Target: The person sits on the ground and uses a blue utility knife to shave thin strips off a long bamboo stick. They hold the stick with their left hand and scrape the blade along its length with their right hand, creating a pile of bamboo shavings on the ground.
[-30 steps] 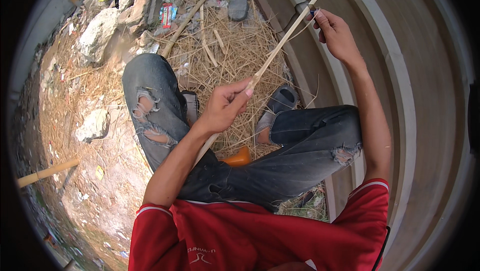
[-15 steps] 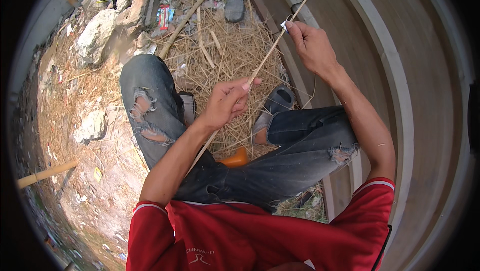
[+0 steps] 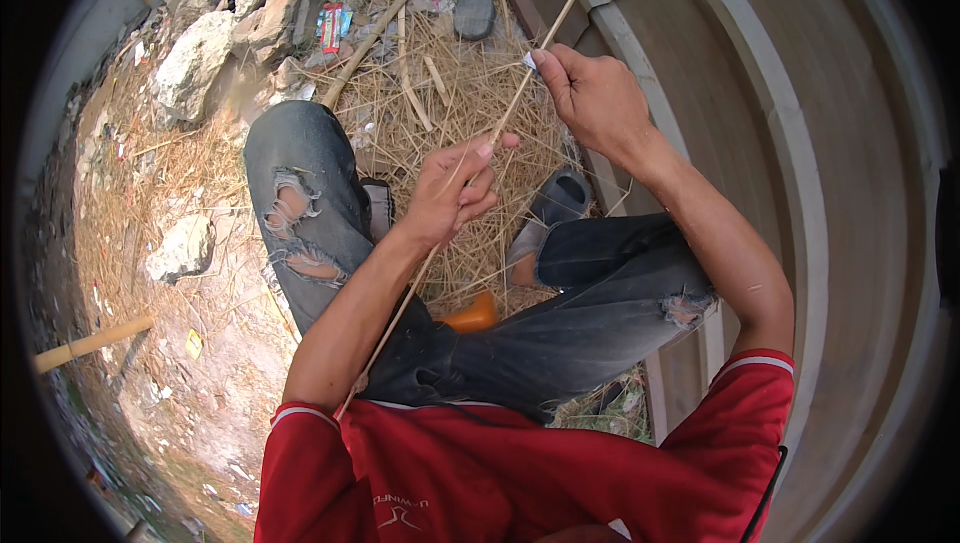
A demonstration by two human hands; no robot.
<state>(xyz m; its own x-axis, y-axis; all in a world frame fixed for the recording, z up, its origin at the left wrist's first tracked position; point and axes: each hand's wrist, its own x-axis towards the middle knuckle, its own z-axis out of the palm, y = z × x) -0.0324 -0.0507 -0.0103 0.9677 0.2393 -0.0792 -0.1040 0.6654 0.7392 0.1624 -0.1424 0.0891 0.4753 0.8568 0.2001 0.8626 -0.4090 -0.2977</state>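
1. Centrally, the left hand (image 3: pixel 450 188) pinches a thin pale wooden strip (image 3: pixel 517 97) between thumb and forefinger, its other fingers curled in.
2. Above and to the right of it, the right hand (image 3: pixel 600 103) has thumb and bent fingers drawn together at the strip, gripping a small whitish piece (image 3: pixel 529 61) that peeks out at the fingertips — what it is, I cannot tell.
3. The strip slants from the top of the frame, right of centre, down through both hands and along the left forearm to the hem of a red shirt (image 3: pixel 570 473).
4. Pale lettering sits above a line-drawn emblem (image 3: pixel 398 517) on that shirt, lower centre-left, upside down to the viewer.
5. A red packet (image 3: pixel 331 28) lies in the upper left beside stones (image 3: pixel 195 68), its print too small to read; a yellow scrap (image 3: pixel 194 345) lies at lower left.
6. Between the legs in dark torn jeans (image 3: pixel 310 183), an orange object (image 3: pixel 474 314) shows beside loose straw (image 3: pixel 480 273) — its shape partly hidden.
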